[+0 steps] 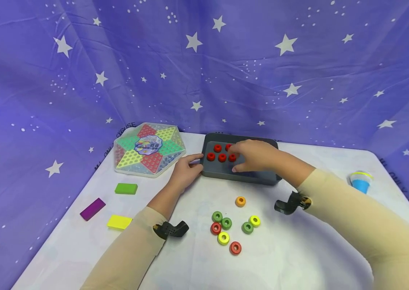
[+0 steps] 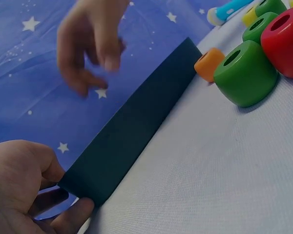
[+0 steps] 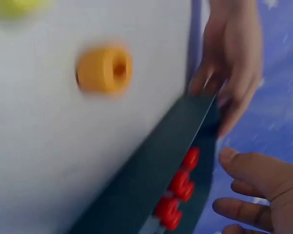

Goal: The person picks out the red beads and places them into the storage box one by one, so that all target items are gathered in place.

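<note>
Centre frame, I watch the right hand (image 1: 253, 155) hover with loosely spread fingers over the red rings (image 1: 221, 157) in the dark grey tray (image 1: 240, 177) — sorting by colour, I judge. The left hand (image 1: 186, 171) grips the tray's corner; next needs another red ring (image 1: 215, 228) — glossy, thick-walled — from lower centre.

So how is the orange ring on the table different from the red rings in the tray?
The orange ring lies alone on the white table; the red rings sit grouped in rows inside the dark tray. The right hand hovers over the red rings, while nothing touches the orange ring. Both look alike in shape and size.
</note>
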The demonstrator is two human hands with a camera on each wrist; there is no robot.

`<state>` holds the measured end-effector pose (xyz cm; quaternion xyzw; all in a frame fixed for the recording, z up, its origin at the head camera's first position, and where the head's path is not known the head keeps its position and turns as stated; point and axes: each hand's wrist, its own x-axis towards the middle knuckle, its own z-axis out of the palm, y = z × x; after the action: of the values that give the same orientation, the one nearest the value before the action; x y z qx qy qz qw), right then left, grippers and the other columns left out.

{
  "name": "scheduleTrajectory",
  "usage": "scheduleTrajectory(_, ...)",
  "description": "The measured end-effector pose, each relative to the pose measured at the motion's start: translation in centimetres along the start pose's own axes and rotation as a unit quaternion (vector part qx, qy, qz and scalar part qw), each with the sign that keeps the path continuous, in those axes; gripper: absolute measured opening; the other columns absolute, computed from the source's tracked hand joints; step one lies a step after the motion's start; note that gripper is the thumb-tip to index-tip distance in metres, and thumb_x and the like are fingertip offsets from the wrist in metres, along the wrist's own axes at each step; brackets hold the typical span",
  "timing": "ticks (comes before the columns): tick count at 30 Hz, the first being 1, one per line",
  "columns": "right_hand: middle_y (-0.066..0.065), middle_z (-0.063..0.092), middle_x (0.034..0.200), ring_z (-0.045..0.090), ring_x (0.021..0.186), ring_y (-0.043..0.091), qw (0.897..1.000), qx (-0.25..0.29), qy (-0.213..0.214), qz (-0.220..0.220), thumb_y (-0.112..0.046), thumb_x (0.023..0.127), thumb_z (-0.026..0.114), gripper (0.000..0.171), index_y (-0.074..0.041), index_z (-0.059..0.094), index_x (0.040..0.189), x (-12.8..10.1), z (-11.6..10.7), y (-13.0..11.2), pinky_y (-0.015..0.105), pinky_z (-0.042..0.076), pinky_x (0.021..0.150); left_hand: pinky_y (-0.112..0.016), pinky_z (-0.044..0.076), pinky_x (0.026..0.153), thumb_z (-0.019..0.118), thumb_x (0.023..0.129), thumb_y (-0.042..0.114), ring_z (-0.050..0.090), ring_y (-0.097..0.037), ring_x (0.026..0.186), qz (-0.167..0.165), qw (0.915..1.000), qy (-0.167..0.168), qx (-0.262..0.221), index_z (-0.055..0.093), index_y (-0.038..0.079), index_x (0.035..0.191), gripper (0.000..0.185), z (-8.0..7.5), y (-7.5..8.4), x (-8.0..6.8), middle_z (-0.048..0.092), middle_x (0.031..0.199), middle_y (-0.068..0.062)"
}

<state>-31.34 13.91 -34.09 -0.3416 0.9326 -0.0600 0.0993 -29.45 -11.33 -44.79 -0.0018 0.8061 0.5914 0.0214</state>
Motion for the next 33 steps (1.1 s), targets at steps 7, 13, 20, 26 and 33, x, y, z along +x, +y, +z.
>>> scheduleTrajectory(7,-0.011,0.069,0.104,0.064,0.096,0.014,0.997,0.051,0.039,-0.053,-0.042,0.085,0.078,0.045,-0.023,0.068,0.125,-7.3,2.6,-3.9,0.038,0.055,0.082,-0.027,0.058,0.079,0.061,0.086,0.010,0.066,-0.019,0.109,-0.001,1.0000,-0.004,-0.003,0.067,0.017,0.135,0.050,0.0,-0.1,0.1,0.064,0.134,-0.007)
scheduleTrajectory(13,-0.016,0.066,0.103,0.061,0.087,0.001,0.989,0.072,0.043,-0.120,-0.043,0.085,0.078,0.037,-0.026,0.069,0.117,-12.1,6.7,-6.7,0.030,0.054,0.077,-0.028,0.058,0.080,0.061,0.086,0.011,0.066,-0.019,0.109,-0.003,1.0000,-0.002,0.002,0.068,0.019,0.134,0.049,-0.1,0.1,0.0,0.063,0.135,-0.006)
scheduleTrajectory(20,-0.019,0.060,0.103,0.054,0.081,-0.006,0.982,0.010,0.049,-0.182,-0.044,0.085,0.077,0.035,-0.034,0.068,0.118,-14.0,10.5,-8.6,0.020,0.044,0.057,-0.028,0.058,0.080,0.060,0.086,0.010,0.065,-0.019,0.111,-0.001,1.0000,-0.001,-0.004,0.068,0.017,0.134,0.049,-0.1,0.2,0.0,0.063,0.135,-0.007)
scheduleTrajectory(26,-0.020,0.058,0.097,0.050,0.075,-0.009,0.976,0.009,0.073,-0.204,-0.033,0.085,0.078,0.028,-0.032,0.070,0.112,-13.8,10.4,-8.5,0.015,0.041,0.055,-0.028,0.058,0.078,0.061,0.087,0.010,0.067,-0.019,0.106,-0.003,1.0000,0.001,-0.002,0.068,0.017,0.134,0.048,0.0,0.0,0.1,0.064,0.132,-0.008)
scheduleTrajectory(33,-0.022,0.063,0.103,0.059,0.080,0.000,0.987,0.046,0.075,-0.135,-0.028,0.085,0.078,0.031,-0.030,0.072,0.115,-12.1,4.7,-5.0,0.026,0.055,0.071,-0.028,0.058,0.078,0.061,0.087,0.010,0.067,-0.019,0.104,-0.003,1.0000,0.001,-0.005,0.067,0.016,0.134,0.049,0.1,0.0,0.0,0.065,0.132,-0.008)
